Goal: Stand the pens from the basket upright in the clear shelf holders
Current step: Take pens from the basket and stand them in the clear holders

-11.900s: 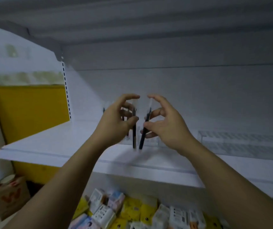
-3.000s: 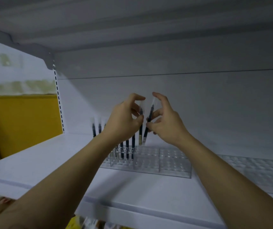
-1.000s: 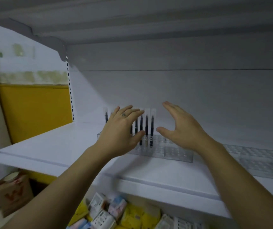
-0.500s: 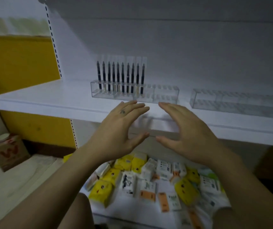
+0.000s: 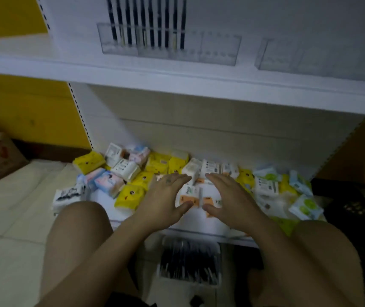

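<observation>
My left hand (image 5: 166, 200) and right hand (image 5: 228, 202) are hovering spread, gripping nothing; white plastic basket (image 5: 188, 282) of dark pens (image 5: 188, 260) is sitting just below.

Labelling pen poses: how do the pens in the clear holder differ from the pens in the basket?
Holder pens stand upright in the clear holder; basket pens lie flat in the white basket. Holder pens form a spaced row; basket pens are heaped. Holder pens sit up on the shelf; basket pens are down between the person's knees. Both look dark and slim.
</observation>
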Action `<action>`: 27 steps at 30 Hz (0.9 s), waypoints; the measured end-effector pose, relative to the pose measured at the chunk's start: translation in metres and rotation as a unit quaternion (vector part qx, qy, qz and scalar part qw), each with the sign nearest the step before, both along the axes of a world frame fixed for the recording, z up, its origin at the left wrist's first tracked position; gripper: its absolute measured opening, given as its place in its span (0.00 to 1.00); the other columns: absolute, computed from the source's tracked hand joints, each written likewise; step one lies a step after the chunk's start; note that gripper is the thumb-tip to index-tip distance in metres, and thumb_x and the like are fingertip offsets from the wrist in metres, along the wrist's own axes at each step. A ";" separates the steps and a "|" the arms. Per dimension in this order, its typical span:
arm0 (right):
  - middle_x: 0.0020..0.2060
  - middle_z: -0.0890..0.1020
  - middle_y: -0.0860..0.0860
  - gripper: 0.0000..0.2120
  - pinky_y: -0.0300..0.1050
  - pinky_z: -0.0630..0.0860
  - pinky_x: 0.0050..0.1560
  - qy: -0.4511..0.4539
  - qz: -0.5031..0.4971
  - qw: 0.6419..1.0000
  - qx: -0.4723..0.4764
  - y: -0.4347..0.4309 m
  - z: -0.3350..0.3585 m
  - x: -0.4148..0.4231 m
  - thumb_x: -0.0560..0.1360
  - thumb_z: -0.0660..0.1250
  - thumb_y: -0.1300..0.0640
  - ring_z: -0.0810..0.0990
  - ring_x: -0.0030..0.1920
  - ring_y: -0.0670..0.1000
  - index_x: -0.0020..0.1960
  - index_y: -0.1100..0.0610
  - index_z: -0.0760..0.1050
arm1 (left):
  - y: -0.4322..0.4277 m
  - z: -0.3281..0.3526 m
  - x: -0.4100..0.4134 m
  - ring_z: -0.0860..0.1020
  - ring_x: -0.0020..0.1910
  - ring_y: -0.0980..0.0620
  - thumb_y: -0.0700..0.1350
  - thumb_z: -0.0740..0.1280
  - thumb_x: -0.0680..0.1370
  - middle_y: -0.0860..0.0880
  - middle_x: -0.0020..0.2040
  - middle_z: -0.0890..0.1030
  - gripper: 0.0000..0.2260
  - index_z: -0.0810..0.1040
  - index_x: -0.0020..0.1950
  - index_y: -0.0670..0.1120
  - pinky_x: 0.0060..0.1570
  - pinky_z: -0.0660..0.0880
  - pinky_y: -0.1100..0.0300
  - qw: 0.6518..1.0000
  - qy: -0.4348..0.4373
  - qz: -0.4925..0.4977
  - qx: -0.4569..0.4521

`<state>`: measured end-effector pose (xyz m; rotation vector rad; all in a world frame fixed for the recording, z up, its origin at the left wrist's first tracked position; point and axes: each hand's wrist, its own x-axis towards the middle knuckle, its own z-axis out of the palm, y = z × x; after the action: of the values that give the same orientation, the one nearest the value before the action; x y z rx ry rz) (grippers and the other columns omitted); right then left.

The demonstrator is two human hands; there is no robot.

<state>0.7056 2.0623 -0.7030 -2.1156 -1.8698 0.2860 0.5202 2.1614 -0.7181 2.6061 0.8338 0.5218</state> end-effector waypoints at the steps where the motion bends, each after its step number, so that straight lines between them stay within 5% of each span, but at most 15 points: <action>1: 0.76 0.58 0.45 0.36 0.43 0.57 0.72 0.010 -0.005 0.999 -0.030 -0.001 -0.016 0.002 0.76 0.65 0.41 0.56 0.75 0.47 0.78 0.49 0.54 | -0.003 -0.014 0.003 0.62 0.74 0.49 0.58 0.65 0.77 0.50 0.74 0.67 0.29 0.64 0.75 0.50 0.71 0.60 0.55 1.000 0.022 0.001 -0.021; 4: 0.77 0.57 0.47 0.36 0.46 0.59 0.73 0.054 -0.021 0.993 -0.105 -0.005 -0.058 0.008 0.77 0.66 0.43 0.56 0.76 0.49 0.78 0.50 0.53 | -0.008 -0.052 0.016 0.57 0.76 0.49 0.58 0.65 0.77 0.50 0.76 0.63 0.32 0.59 0.77 0.50 0.71 0.57 0.56 0.992 0.108 -0.010 -0.058; 8: 0.77 0.57 0.49 0.36 0.48 0.60 0.72 0.112 -0.051 0.976 -0.182 -0.008 -0.103 0.010 0.77 0.66 0.44 0.57 0.76 0.52 0.78 0.52 0.53 | -0.006 -0.098 0.033 0.55 0.77 0.46 0.62 0.65 0.76 0.48 0.77 0.60 0.36 0.57 0.78 0.49 0.73 0.56 0.45 0.967 0.222 -0.011 -0.123; 12: 0.74 0.64 0.53 0.35 0.50 0.67 0.69 0.143 -0.081 0.957 -0.241 -0.013 -0.150 0.011 0.75 0.68 0.44 0.65 0.72 0.55 0.77 0.53 0.58 | -0.016 -0.141 0.043 0.67 0.70 0.45 0.59 0.65 0.76 0.46 0.72 0.70 0.30 0.65 0.74 0.49 0.68 0.66 0.51 0.944 0.256 0.026 -0.205; 15: 0.66 0.72 0.54 0.31 0.52 0.73 0.62 0.149 -0.063 0.945 -0.284 -0.023 -0.178 0.014 0.74 0.69 0.46 0.72 0.65 0.56 0.72 0.54 0.63 | -0.035 -0.186 0.027 0.73 0.64 0.45 0.56 0.65 0.77 0.45 0.68 0.74 0.25 0.68 0.71 0.49 0.62 0.72 0.53 0.901 0.298 0.043 -0.313; 18: 0.67 0.72 0.53 0.29 0.52 0.74 0.62 0.159 -0.064 0.934 -0.315 -0.031 -0.201 0.017 0.75 0.68 0.48 0.74 0.64 0.56 0.73 0.53 0.64 | -0.056 -0.229 0.009 0.69 0.69 0.44 0.58 0.63 0.79 0.43 0.73 0.67 0.30 0.63 0.75 0.44 0.65 0.69 0.53 0.857 0.338 0.064 -0.384; 23: 0.50 0.77 0.54 0.21 0.53 0.78 0.51 0.151 -0.080 0.896 -0.410 -0.033 -0.252 0.026 0.71 0.67 0.40 0.77 0.49 0.55 0.55 0.55 0.74 | -0.066 -0.244 0.032 0.73 0.64 0.47 0.54 0.64 0.79 0.47 0.67 0.74 0.22 0.70 0.70 0.46 0.60 0.72 0.56 0.867 0.289 0.036 -0.405; 27: 0.45 0.79 0.56 0.13 0.50 0.79 0.50 0.152 -0.087 0.885 -0.432 -0.024 -0.280 0.025 0.73 0.67 0.47 0.78 0.46 0.56 0.46 0.58 0.76 | -0.062 -0.237 0.049 0.75 0.60 0.47 0.52 0.64 0.79 0.46 0.63 0.76 0.20 0.71 0.69 0.46 0.57 0.74 0.55 0.871 0.250 0.049 -0.419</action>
<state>0.7302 2.0379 -0.9829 -2.5072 -1.4737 1.5479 0.5690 2.0993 -0.9555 1.8717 1.0432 -0.4537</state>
